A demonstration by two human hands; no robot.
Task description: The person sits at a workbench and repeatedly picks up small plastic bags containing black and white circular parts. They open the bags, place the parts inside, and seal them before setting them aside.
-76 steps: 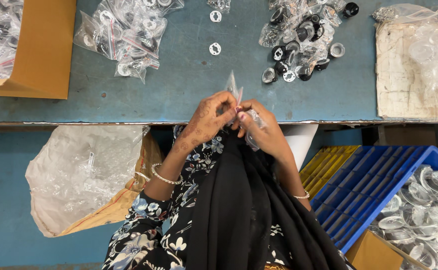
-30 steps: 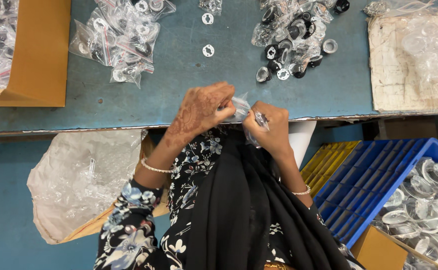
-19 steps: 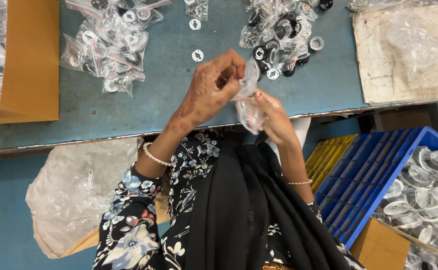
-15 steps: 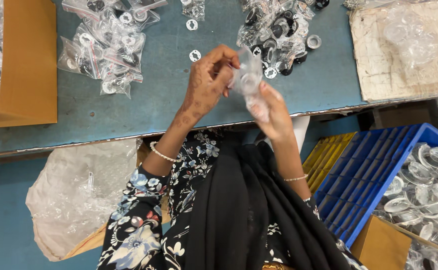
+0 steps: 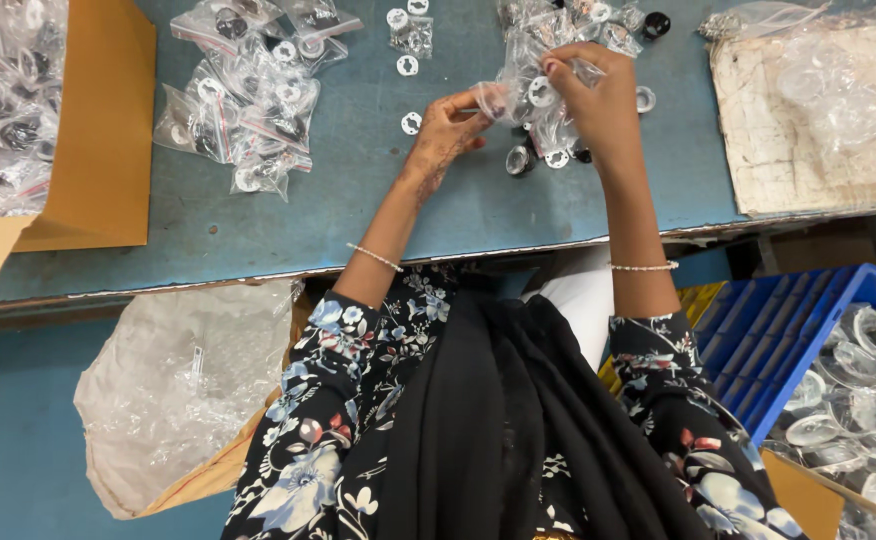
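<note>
Over the blue-grey surface point(image 5: 358, 200), both hands' fingers pinch a small clear plastic bag point(image 5: 533, 95); gripping its mouth edges evenly keeps it open.

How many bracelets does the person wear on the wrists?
2: one thin bracelet on the left wrist, one beaded bracelet on the right wrist. Sleeves may hide others.

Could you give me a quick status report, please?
Left hand and right hand both pinch a small clear bag above the blue table. Loose rings underneath.
</note>
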